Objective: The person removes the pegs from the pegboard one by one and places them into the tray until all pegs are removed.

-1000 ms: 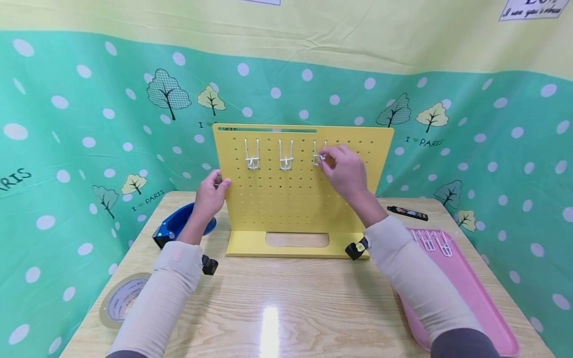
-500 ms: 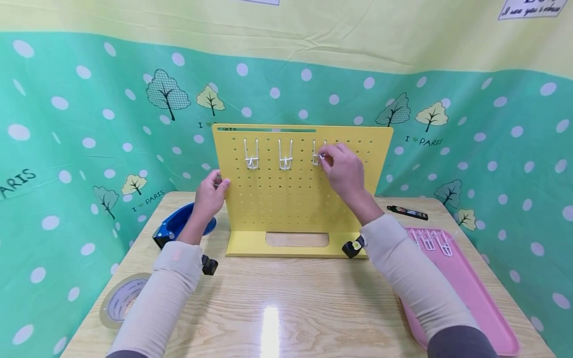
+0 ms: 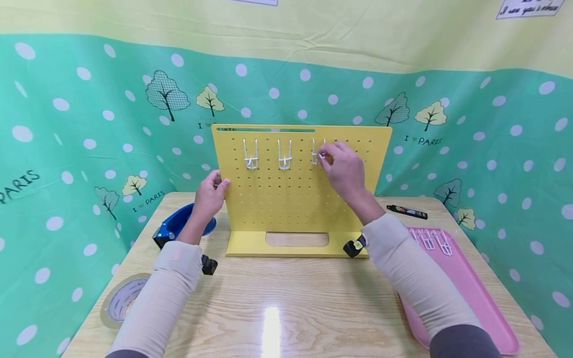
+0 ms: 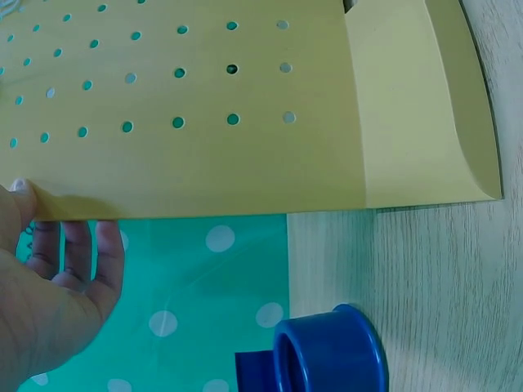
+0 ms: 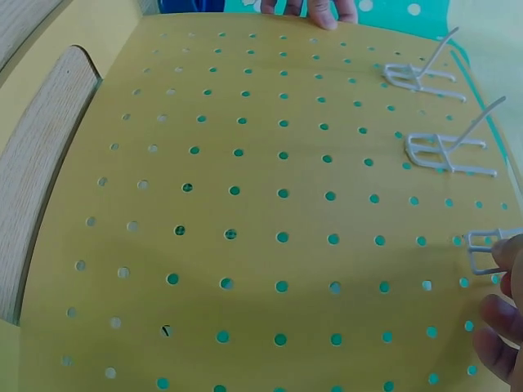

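A yellow pegboard [image 3: 277, 204] stands upright on the table. Two white wire hooks, a left one [image 3: 251, 155] and a middle one [image 3: 284, 155], hang in its upper rows. A third white wire hook [image 5: 480, 251] lies against the board farther right, its prong pinched between thumb and fingers of my right hand [image 3: 343, 168]; the hand partly covers it. My left hand [image 3: 210, 195] grips the board's left edge, thumb on the front and fingers behind, as the left wrist view [image 4: 61, 278] shows too.
A pink tray [image 3: 474, 298] with several white hooks [image 3: 429, 239] lies at the right, a black marker [image 3: 406, 212] behind it. At the left are a blue tape dispenser [image 3: 179, 221] and a tape roll [image 3: 121, 301]. A patterned curtain [image 3: 277, 84] hangs behind.
Hardly anything differs. Both hands keep their hold on the board's edge and the third hook, and the head view has shifted very slightly.
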Motion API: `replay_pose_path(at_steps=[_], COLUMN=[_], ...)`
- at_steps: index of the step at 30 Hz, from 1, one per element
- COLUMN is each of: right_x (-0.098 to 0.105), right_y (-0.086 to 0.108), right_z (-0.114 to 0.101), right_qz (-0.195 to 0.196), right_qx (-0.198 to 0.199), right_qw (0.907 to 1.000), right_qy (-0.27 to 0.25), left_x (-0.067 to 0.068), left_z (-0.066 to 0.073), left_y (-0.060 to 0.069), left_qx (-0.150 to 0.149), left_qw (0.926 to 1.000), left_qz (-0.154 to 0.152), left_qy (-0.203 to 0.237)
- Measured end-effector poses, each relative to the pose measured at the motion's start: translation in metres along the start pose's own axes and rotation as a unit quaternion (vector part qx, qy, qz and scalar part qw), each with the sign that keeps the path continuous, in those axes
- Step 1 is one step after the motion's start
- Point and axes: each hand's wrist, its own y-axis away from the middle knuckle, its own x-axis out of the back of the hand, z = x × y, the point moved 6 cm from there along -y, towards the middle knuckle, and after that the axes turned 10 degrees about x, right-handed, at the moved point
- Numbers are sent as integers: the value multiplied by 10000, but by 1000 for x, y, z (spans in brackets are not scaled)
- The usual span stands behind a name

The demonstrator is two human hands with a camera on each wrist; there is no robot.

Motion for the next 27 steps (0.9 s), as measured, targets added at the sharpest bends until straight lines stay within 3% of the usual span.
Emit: replay_pose_path(at_steps=[8, 15, 23, 27], right_x=[13, 30, 52, 57], right_y=[7, 33, 77, 103], right_z=[-1, 17, 54, 72], right_qz=[-71, -214, -864, -1388], right_qx=[12, -170, -676, -1057], right_qw=[9998, 9985, 9936, 9843], right_qy=[-162, -470, -280, -284], left_x=[0, 0, 0, -1], left_z=[2, -1, -2, -1], left_y=[0, -1, -3, -1], left_qx=[-94, -52, -91, -122], left_qw=[9999, 10000, 10000, 9999], left_qz=[47, 4, 18, 9], left_qy=[-8, 27, 21, 46])
